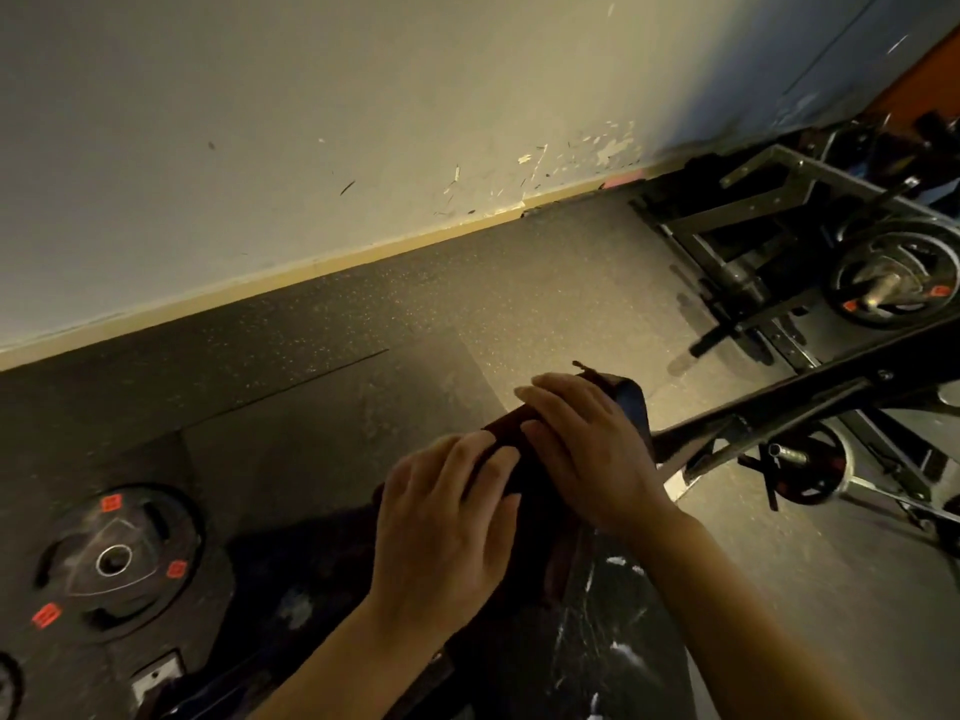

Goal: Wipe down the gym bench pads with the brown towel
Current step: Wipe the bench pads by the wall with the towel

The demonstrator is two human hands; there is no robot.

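Both hands flat on brown towel [511, 433] draped over far end of bench pad [613, 646]: left hand [447, 522] nearer, fingers straight and slightly spread, pressing; right hand [582, 444] further up, fingers extended together, palm down. Towel mostly hidden under hands, dark and blurred against pad, edges hard to separate; weight plate [111, 561] on floor left, rack frame [810, 387] right, cut off by edge
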